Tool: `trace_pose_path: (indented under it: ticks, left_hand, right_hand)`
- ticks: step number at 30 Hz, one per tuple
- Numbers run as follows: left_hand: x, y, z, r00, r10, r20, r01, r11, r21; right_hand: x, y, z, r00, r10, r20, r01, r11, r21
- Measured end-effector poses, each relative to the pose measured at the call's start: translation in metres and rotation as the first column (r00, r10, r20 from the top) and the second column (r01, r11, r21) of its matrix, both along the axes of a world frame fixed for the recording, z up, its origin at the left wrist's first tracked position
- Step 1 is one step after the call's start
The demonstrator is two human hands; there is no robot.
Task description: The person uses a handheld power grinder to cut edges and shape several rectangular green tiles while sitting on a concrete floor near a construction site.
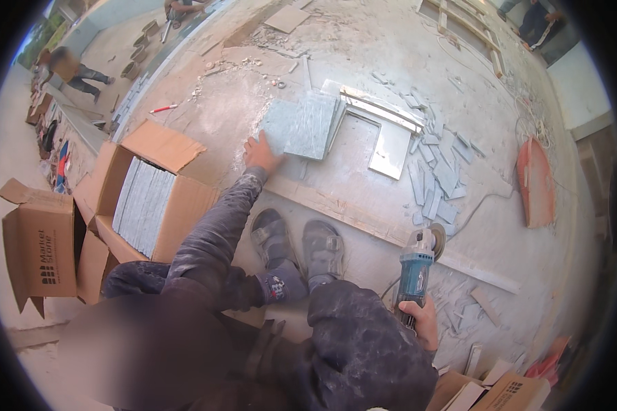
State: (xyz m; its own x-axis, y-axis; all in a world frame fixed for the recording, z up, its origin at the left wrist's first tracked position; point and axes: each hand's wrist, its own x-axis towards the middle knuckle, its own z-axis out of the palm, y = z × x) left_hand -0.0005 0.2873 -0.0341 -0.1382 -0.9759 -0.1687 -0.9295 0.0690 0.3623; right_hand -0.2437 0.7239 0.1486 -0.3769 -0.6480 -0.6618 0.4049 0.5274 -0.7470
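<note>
My right hand [424, 320] is wrapped round the rear of a blue-green angle grinder [414, 268], whose disc [437, 241] points away from me. I cannot tell whether the disc is spinning. Ahead of my feet, my left hand [262, 153] reaches down with its fingers spread at the near left corner of a grey-green stone tile [274, 123]. A second stone tile [311, 126] overlaps it on the right. Beside them lies a pale metal frame or plate [394, 147] with a rail across its far side.
Stone offcuts [437, 175] litter the floor at right. A long wooden plank [343, 207] crosses before my feet. An open carton [192, 205] of stacked tiles [144, 205] stands at left. A red pencil [163, 109] lies beyond it. The grinder's cord [483, 200] trails right. Other people sit farther off.
</note>
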Motion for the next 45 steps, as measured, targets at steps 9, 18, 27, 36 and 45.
trace_pose_path:
  ticks: [9,18,27,36,45]
  left_hand:
    - [0.026,-0.039,0.028,0.981,-0.039,-0.189,0.066,0.989,0.136]
    - [0.076,-0.008,0.077,-0.033,0.596,-0.802,0.395,0.745,0.537]
    - [-0.007,0.106,0.166,-0.469,0.538,-0.701,0.724,0.689,0.045]
    - [-0.049,0.14,0.163,-0.46,0.675,-0.577,0.833,0.553,-0.018]
    - [-0.05,0.134,0.163,-0.423,0.706,-0.568,0.836,0.546,0.055]
  right_hand:
    - [-0.002,0.005,-0.006,1.0,-0.022,0.011,0.022,1.0,0.003]
    - [0.008,0.0,0.0,1.0,0.006,0.021,-0.005,0.999,-0.032]
    - [0.013,-0.002,0.016,0.997,0.054,-0.06,-0.056,0.998,-0.026]
    - [0.008,0.01,0.002,0.999,-0.008,-0.047,0.004,0.997,-0.082]
    - [0.016,0.009,0.01,0.999,-0.05,0.021,0.051,0.995,-0.084]
